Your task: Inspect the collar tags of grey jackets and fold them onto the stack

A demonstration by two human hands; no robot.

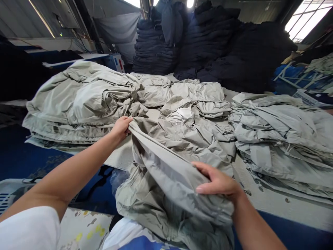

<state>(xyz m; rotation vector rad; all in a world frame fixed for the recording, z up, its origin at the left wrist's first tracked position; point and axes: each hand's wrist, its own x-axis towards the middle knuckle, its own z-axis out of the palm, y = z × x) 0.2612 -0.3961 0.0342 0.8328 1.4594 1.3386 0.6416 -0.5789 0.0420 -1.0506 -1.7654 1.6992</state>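
Observation:
A light grey-green zip jacket [179,133] lies in front of me, its near part hanging over the table edge toward my lap. My left hand [121,127] pinches a corner of its fabric at the left. From there a taut fold runs diagonally down to the right. On the lower right of that fold rests my right hand [217,180], thumb and forefinger spread apart on the cloth; its other fingers are mostly hidden. The jacket's zip and pale collar lining face up beyond the fold.
Stacks of similar garments stand at left [78,100] and right [283,132], with folded garments [197,90] behind the jacket. Tall dark garment piles [208,41] rise at the back. A white plastic basket [7,194] is at the lower left. The table [293,206] has a blue front.

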